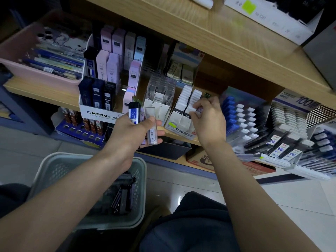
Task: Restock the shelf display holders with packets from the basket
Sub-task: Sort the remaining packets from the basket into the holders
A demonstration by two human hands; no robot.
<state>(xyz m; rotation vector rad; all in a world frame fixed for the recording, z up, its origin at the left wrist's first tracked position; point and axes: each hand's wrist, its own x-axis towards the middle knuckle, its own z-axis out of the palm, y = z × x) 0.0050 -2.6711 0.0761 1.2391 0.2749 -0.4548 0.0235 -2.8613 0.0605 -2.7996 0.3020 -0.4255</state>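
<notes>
My left hand [133, 132] grips a small bunch of pencil-lead packets in front of the shelf: a black one marked 0.5 HB [134, 113] and a clear one [151, 126]. My right hand [209, 120] pinches a small purple-tinted packet [199, 110] at the white display holder [181, 122] filled with white-capped packets. A clear holder [160, 99] stands between the two hands. The grey basket [54, 171] sits low beneath my left forearm with several dark packets [121, 197] inside.
A MONO display box [99, 113] of dark and pastel lead cases stands at the left of the shelf, beside a pink tray [36, 71] of stationery. Tilted racks of blue, white and black packets [254, 124] fill the right. The wooden shelf above [200, 33] overhangs.
</notes>
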